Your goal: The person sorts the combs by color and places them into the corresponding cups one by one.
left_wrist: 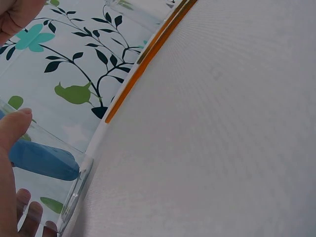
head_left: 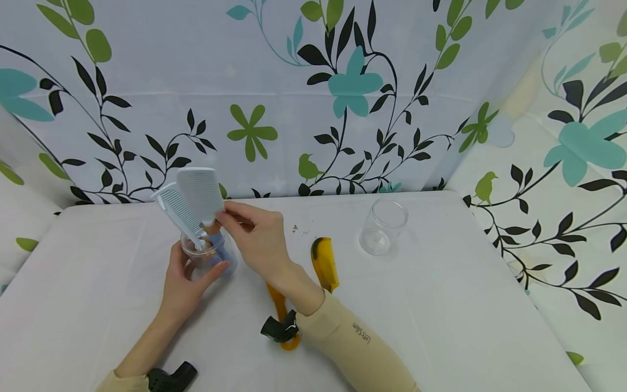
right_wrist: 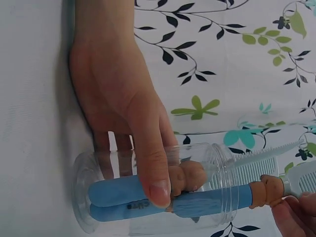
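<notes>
My left hand [head_left: 183, 280] grips a clear jar [head_left: 196, 256] from the side, thumb and fingers around its wall. Standing in the jar, a pale blue comb [head_left: 180, 209] leans to the left, teeth up. My right hand [head_left: 264, 234] pinches a second, wider pale blue comb [head_left: 201, 190] where its head meets the handle. Blue handles [right_wrist: 118, 191] show through the jar wall in the right wrist view, with brown figures [right_wrist: 190, 177] at their upper ends; that wider comb's handle reaches into the jar. In the left wrist view, a blue handle [left_wrist: 44, 160] nears the jar's base.
Under and beside my right forearm lie orange-yellow combs [head_left: 325, 264], partly hidden by the arm. Another clear jar [head_left: 383, 227] stands at the back right of the white table [head_left: 441, 305]. Small brown specks [head_left: 295, 228] dot the cloth. A patterned curtain [head_left: 274, 81] closes off the back.
</notes>
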Demonstrator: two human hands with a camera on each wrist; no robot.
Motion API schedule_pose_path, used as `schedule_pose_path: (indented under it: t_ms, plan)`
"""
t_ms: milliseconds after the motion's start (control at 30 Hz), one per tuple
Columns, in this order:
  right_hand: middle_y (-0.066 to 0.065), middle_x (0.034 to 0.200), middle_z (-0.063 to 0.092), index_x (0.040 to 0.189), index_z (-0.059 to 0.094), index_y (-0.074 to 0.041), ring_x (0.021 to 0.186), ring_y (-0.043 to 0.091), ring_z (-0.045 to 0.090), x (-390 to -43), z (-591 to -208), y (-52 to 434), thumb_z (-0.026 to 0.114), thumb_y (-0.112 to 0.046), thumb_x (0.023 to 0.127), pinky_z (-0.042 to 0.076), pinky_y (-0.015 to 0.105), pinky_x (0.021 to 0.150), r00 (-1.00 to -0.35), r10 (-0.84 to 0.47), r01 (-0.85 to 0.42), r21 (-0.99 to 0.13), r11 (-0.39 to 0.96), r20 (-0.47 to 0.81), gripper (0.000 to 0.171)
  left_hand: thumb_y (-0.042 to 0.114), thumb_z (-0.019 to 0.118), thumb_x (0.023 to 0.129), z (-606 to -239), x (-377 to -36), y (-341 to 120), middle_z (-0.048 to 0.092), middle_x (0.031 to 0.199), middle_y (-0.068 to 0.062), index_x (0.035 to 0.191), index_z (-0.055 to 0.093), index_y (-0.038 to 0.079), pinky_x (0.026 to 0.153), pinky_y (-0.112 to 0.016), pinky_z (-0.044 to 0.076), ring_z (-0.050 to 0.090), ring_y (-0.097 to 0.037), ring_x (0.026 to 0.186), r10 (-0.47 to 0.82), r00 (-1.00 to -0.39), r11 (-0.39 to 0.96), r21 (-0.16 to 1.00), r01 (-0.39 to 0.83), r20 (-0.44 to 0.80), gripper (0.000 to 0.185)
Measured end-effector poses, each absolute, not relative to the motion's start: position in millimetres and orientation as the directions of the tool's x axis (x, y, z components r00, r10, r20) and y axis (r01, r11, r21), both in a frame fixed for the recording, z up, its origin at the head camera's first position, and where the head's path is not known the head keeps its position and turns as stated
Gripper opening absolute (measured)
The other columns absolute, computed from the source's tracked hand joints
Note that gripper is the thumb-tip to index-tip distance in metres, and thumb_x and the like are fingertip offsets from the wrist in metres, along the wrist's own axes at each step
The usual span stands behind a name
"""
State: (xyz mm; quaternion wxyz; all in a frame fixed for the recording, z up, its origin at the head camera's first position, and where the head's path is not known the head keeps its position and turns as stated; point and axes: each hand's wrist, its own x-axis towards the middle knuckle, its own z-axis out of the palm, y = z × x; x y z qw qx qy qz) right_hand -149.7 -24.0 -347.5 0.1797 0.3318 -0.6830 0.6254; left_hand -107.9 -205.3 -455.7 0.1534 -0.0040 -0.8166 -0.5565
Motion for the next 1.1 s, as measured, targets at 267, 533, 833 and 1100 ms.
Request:
schedule_pose_path:
  t_ms: [267, 533, 833, 1100]
  plan:
    - [0.014, 0.101, 0.076, 0.109, 0.073, 0.003, 0.086, 0.014, 0.074, -149, -355, -30, 0.068, -0.006, 0.094, 0.056, 0.014, 0.076, -0.785, -0.293, -0.591, -0.802, 0.087, 0.546, 0.018, 0.003, 0.078, 0.083, -457, -107, -205, 0.039, 0.147, 0.005, 0.153, 0.027, 0.019, 0.101, -0.006, 0.035, 0.039, -0.001, 0.128, -0.160, -0.954, 0.361, 0.914, 0.183, 0.254, 0.088]
    - [0.013, 0.098, 0.076, 0.108, 0.074, 0.003, 0.084, 0.014, 0.073, -150, -357, -30, 0.069, -0.006, 0.093, 0.056, 0.014, 0.075, -0.788, -0.297, -0.589, -0.801, 0.107, 0.540, 0.017, 0.004, 0.079, 0.083, -458, -106, -205, 0.040, 0.147, 0.004, 0.153, 0.027, 0.020, 0.101, -0.006, 0.035, 0.039, 0.000, 0.128, -0.164, -0.954, 0.365, 0.913, 0.179, 0.253, 0.089]
    - [0.012, 0.100, 0.076, 0.108, 0.074, 0.001, 0.086, 0.012, 0.074, -148, -353, -20, 0.070, -0.007, 0.093, 0.056, 0.013, 0.077, -0.812, -0.325, -0.549, -0.823, 0.145, 0.484, 0.018, 0.003, 0.079, 0.083, -457, -107, -204, 0.041, 0.146, 0.005, 0.152, 0.029, 0.019, 0.101, -0.008, 0.035, 0.040, -0.001, 0.128, -0.173, -0.951, 0.356, 0.917, 0.182, 0.256, 0.087]
    - [0.007, 0.101, 0.076, 0.109, 0.074, -0.004, 0.088, 0.007, 0.072, -148, -360, -2, 0.070, -0.012, 0.093, 0.056, 0.014, 0.079, -0.844, -0.339, -0.498, -0.842, 0.207, 0.415, 0.018, 0.004, 0.078, 0.084, -454, -107, -205, 0.041, 0.147, 0.005, 0.152, 0.029, 0.019, 0.102, -0.007, 0.035, 0.039, 0.001, 0.129, -0.165, -0.952, 0.374, 0.909, 0.181, 0.257, 0.086]
